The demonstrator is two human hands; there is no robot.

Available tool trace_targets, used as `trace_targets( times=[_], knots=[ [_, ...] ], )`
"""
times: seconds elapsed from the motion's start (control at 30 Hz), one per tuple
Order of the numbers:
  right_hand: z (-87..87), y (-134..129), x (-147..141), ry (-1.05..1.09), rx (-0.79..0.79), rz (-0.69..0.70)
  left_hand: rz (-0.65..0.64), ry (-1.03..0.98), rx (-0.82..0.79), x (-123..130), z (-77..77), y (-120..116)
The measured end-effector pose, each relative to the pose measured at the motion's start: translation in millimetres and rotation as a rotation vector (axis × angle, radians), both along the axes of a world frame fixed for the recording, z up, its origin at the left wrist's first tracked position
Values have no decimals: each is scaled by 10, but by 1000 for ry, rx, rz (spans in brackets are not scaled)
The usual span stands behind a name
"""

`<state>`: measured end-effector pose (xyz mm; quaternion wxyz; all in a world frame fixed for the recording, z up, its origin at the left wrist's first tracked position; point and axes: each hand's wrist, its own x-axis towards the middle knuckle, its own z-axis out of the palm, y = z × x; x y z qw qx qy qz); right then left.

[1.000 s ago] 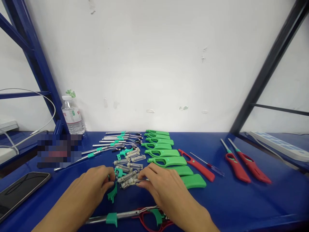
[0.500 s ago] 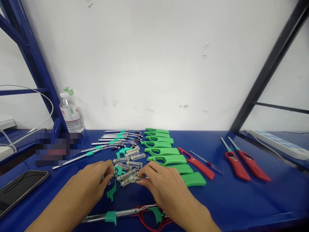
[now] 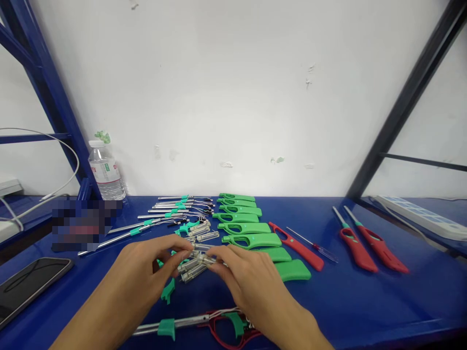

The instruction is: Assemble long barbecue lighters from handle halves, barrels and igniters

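Note:
My right hand (image 3: pixel 251 279) is closed, pinching a small clear lighter fuel tank (image 3: pixel 206 260) between thumb and fingers. The fingertips of my left hand (image 3: pixel 155 267) are pinched at the tank's near-left end; a tiny part there may be hidden. Right below lie more clear fuel tanks (image 3: pixel 193 273), partly covered by my hands. A green trigger piece (image 3: pixel 168 291) rests under my left hand. In front of me is an opened red lighter shell (image 3: pixel 219 335) with a metal tube (image 3: pixel 189 321) and wires, partly behind my right wrist.
Green lighter shells (image 3: pixel 251 240) lie in a column, with a red shell (image 3: pixel 299 248) and a screwdriver (image 3: pixel 317 247) beside them. Two red lighters (image 3: pixel 359 250) lie at right. Metal tube assemblies (image 3: pixel 171 215), a water bottle (image 3: pixel 105 172) and a phone (image 3: pixel 29 287) are at left.
My left hand has moved right, and its fingertips now meet the fuel tank in my right hand. The right hand has barely moved.

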<state>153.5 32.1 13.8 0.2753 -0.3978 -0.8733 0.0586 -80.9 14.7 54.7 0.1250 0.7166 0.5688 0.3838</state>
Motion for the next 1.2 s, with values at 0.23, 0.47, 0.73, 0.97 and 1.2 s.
trace_targets(
  times=[0.23, 0.47, 0.73, 0.97, 1.2],
  knots=[
    [51, -55, -13, 359, -155, 98, -79, -279, -109, 116, 182, -62],
    [171, -123, -21, 487, -323, 157, -107, -308, -170, 140, 167, -117],
    [181, -130, -25, 565, -388, 220, -90, -426, -185, 245, 127, -84],
    [206, -145, -7, 643, -461, 250, -98, -425, -147, 255, 172, -114],
    [205, -142, -13, 642, -450, 275, -117, -417, -84, 282, 198, -120]
  ],
)
